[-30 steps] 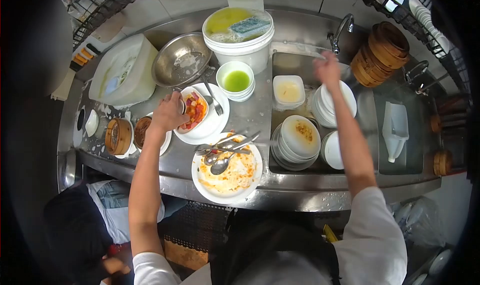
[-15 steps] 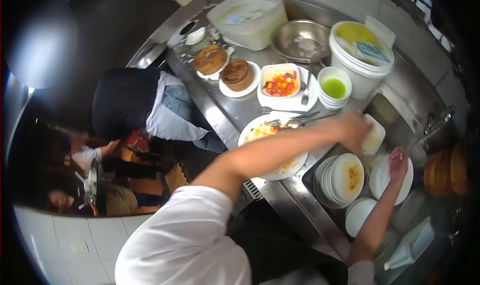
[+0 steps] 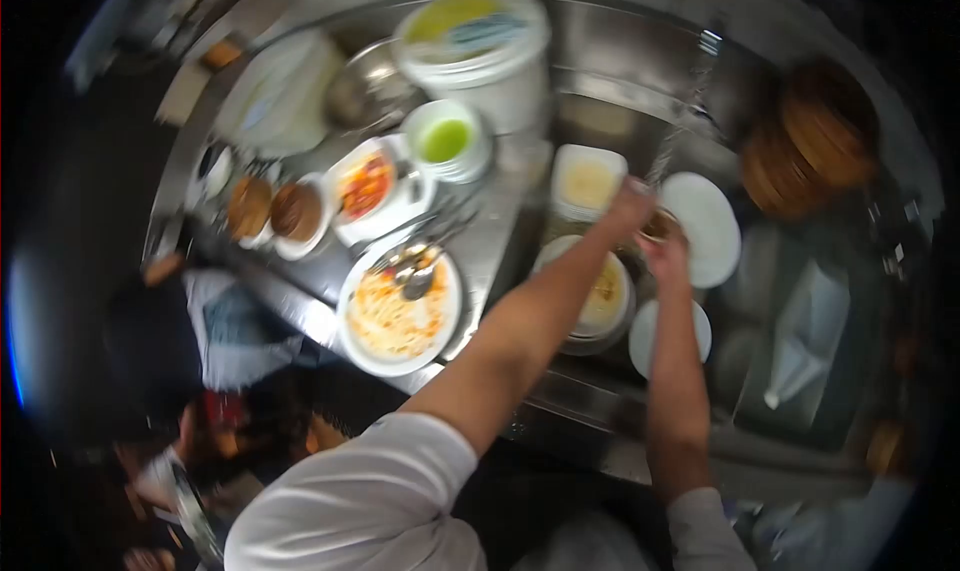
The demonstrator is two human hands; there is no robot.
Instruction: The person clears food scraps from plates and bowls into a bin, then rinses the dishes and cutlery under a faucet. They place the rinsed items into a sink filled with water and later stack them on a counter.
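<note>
My left hand (image 3: pixel 629 209) and my right hand (image 3: pixel 668 254) meet over the sink. Between them is a small round dish (image 3: pixel 657 225), brownish inside, with the closed fingers of my right hand on it. My left hand is at its edge, its fingers too blurred to read. Just left of my left hand is a white square dish (image 3: pixel 588 183) with pale residue. Below my left forearm sits a stack of white bowls (image 3: pixel 605 296), the top one stained brown. A white plate (image 3: pixel 705 231) lies right of my hands, and another white bowl (image 3: pixel 645 336) is partly behind my right forearm.
Bamboo steamers (image 3: pixel 805 146) stand at the right beyond the sink. A metal spray hose (image 3: pixel 675 136) hangs behind my hands. On the counter are a white bucket (image 3: pixel 480 61), green-filled bowl (image 3: pixel 446 143), food-smeared plate (image 3: pixel 400 316) with cutlery, and dish of red food (image 3: pixel 365 184). People are at lower left.
My view has swung toward the sink. My left hand has left the white square dish, now resting in the sink, and come beside my right hand. The small round dish shows between them.
</note>
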